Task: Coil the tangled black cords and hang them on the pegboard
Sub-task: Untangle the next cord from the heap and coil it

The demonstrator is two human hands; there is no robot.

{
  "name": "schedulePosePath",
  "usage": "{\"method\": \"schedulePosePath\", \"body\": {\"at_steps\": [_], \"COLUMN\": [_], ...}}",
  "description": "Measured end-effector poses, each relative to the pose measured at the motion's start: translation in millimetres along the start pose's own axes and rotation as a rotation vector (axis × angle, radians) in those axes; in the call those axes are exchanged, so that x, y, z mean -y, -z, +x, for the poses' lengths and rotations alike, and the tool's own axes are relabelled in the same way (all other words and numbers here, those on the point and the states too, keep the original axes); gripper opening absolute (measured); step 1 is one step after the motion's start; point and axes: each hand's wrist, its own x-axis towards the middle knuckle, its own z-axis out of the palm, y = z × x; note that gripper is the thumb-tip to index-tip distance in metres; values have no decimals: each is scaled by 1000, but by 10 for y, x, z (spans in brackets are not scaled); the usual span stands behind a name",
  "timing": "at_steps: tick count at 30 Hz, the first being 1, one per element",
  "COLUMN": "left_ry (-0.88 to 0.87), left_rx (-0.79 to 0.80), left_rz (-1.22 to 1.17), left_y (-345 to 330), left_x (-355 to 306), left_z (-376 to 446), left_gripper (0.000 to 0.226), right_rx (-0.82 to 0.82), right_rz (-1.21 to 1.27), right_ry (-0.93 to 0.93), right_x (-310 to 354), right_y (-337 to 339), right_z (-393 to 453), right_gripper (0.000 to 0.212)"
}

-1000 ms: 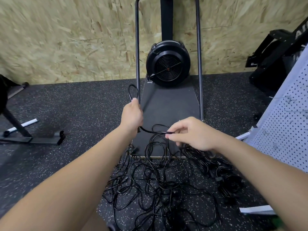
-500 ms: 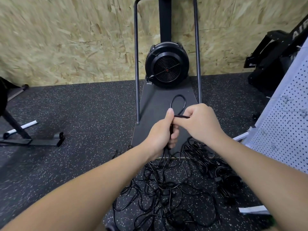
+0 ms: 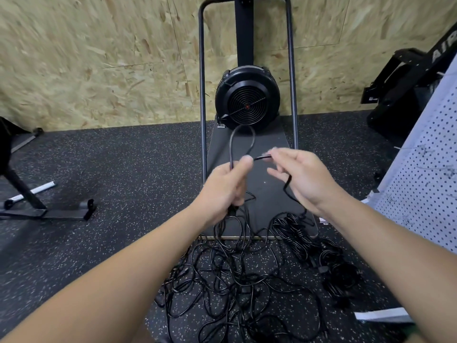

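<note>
A tangle of black cords point(image 3: 237, 276) lies on the speckled floor in front of me. My left hand point(image 3: 226, 188) grips one cord, with a loop point(image 3: 242, 142) standing up above the fist. My right hand point(image 3: 300, 178) is beside it, fingers spread, pinching the same cord at the fingertips while the cord runs down across its palm to the pile. A white pegboard point(image 3: 425, 184) leans at the right edge.
A black fan machine point(image 3: 247, 100) with a dark platform point(image 3: 262, 194) and upright metal frame stands straight ahead against the chipboard wall. A metal stand point(image 3: 47, 209) sits at the left. Bundled black cords point(image 3: 338, 273) lie right of the tangle.
The hands met half a second ago and have drawn apart again. The loop above my left hand has grown taller. My right hand has moved right with its fingers spread.
</note>
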Motion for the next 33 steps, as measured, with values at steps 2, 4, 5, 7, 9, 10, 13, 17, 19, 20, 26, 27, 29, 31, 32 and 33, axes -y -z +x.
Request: {"method": "schedulePosePath", "body": {"at_steps": [2,4,5,7,9,10,13,17,19,20,26,27,29,31,32,33], "left_ry": [-41,-96,-137,-226,-273,-282,-205,-135,-137,-153,-127,-92,-48,-9,16,41], "left_rx": [95,160,168,172,225,252,270,351,439,462,532,529,531,522,515,509], "left_rz": [107,247,324,472,593,622,505,519,489,477,258,199,121,54,23,1], "left_y": [-61,-136,-165,-213,-236,-249,-271,-309,-346,-349,-308,-323,-321,-293,-282,-277], "left_x": [59,114,143,165,160,156,118,71,50,20,-95,-101,-109,-117,-113,-112], "left_z": [-32,-62,-76,-101,-140,-161,-196,-218,-252,-266,-291,-308,-330,-336,-338,-344], "left_gripper": [47,47,44,30,18,25,15,66,76,75,52,46,34,25,22,20], "right_rx": [-20,-66,-116,-204,-247,-254,-248,-255,-258,-268,-315,-304,-262,-220,-213,-211], "right_rz": [274,392,367,284,178,129,158,13,-313,-473,-710,-713,-701,-714,-717,-708], "right_ry": [-23,-101,-146,-181,-137,-112,-84,12,126,186,385,404,427,401,378,356], "right_x": [85,175,210,229,230,246,331,440,488,506,503,505,498,502,490,474], "right_y": [-94,-210,-262,-321,-325,-323,-342,-347,-278,-238,-143,-149,-141,-98,-71,-50], "right_z": [51,48,33,7,-33,-62,-138,-178,-174,-170,-128,-132,-102,-57,-31,-15], "right_gripper": [44,34,30,30,35,37,38,52,65,69,56,48,31,28,34,44]}}
